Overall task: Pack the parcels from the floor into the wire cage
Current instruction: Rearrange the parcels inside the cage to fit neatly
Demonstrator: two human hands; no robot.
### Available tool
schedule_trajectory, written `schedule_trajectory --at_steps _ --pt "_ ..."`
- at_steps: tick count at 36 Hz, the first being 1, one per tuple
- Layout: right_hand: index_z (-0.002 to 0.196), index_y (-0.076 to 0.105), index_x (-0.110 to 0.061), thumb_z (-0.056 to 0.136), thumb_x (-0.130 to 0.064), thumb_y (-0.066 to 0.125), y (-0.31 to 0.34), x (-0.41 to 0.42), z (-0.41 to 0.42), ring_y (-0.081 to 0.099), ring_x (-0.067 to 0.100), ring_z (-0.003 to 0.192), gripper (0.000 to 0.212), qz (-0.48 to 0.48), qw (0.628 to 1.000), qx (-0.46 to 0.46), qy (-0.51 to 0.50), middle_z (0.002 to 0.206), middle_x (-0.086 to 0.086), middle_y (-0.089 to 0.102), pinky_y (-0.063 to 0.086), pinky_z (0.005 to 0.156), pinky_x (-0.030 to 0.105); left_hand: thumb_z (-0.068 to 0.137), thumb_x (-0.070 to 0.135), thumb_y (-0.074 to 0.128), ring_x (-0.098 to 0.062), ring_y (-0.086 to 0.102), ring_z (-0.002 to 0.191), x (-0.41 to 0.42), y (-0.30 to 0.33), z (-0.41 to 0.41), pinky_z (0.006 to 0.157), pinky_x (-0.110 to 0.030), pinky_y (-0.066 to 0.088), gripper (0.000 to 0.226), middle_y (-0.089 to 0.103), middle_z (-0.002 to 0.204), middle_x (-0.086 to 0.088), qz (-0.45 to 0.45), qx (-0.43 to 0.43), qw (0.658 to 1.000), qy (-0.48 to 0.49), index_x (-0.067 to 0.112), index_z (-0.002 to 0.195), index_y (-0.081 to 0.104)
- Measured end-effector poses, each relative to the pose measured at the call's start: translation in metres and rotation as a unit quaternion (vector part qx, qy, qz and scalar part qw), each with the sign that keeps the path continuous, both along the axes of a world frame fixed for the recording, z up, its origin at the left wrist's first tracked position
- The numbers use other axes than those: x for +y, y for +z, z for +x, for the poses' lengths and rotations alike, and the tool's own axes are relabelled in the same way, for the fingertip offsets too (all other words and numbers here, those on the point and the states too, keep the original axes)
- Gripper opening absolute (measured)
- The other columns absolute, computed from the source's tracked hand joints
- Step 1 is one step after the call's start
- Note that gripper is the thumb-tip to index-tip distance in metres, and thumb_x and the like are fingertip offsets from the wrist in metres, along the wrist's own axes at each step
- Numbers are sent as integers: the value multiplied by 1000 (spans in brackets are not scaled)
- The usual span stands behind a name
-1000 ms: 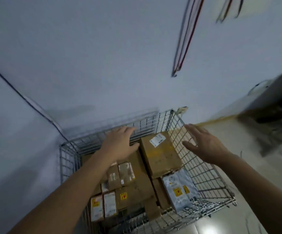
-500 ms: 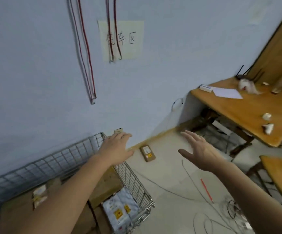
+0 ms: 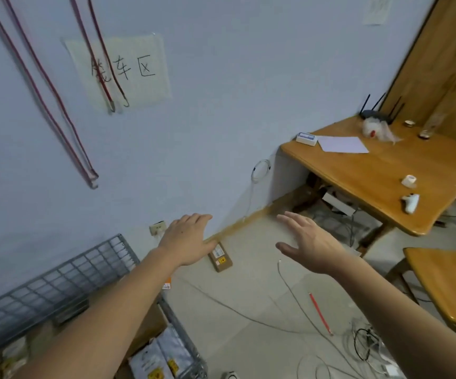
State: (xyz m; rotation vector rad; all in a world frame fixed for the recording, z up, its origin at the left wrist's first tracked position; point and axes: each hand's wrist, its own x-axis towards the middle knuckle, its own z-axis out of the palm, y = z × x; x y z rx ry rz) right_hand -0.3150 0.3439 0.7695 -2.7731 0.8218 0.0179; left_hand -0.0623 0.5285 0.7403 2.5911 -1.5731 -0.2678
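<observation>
Parcels mostly sit in the wire cage (image 3: 65, 274) at 7 o'clock: brown cartons and grey poly mailers (image 3: 161, 356) with yellow stickers, stacked tight against the mesh, likely to save room. One small brown parcel (image 3: 220, 257) lies on the floor (image 3: 248, 296) at about 6 o'clock from frame centre, close to the wall skirting, label up, well apart from the cage. It looks like the next item to fetch.

Left hand (image 3: 188, 242) hovers palm down, fingers straight and together, holding nothing; it overlaps the parcel's near corner in view, but whether it touches cannot be told. Right hand (image 3: 307, 242) at 5 o'clock is also spread flat, thumb out, nothing in it. Both arms are stretched forward, probably for a two-handed reach toward the parcel.

Loose cables (image 3: 289, 302) and a red stick (image 3: 320, 314) lie across the floor at 5 o'clock, a likely snag or trip risk when stepping in. Wooden table (image 3: 385, 173) at 3 o'clock carries a router, paper sheet (image 3: 343, 144), tape roll and small clutter. Paper sign (image 3: 123, 69) and red straps (image 3: 65, 127) hang on the wall at 11 o'clock.
</observation>
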Motion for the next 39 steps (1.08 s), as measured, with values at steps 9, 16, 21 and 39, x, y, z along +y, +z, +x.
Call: schedule_trajectory --at_steps 9,16,21,39 --pt "159 24 -32 97 -61 51 -17 -117 0 24 18 151 73 18 998 23 -63 166 -5 23 29 119 36 96 62 49 -20 38 142 -129 -16 18 114 -40 34 74 38 158 4 19 21 999 -40 27 158 29" --pt "159 22 -31 97 -62 49 -32 -190 29 24 19 151 75 44 997 34 -49 166 -5 22 29 119 37 96 64 48 -20 38 143 -188 -23 41 116 -40 33 74 37 159 4 40 26 998 -28 27 158 29" --pt "160 22 -28 98 -58 51 -49 -247 70 22 21 152 74 62 997 37 5 167 -2 21 26 120 38 95 64 47 -19 37 143 -220 -38 64 116 -40 33 73 37 159 5 59 27 998 17 29 157 30" --pt "159 28 -23 99 -54 52 -128 -397 254 25 22 151 72 107 966 92 215 165 2 28 22 121 36 97 56 49 -18 40 142 -273 -74 113 113 -38 35 67 39 159 5 95 76 962 243 27 156 35"
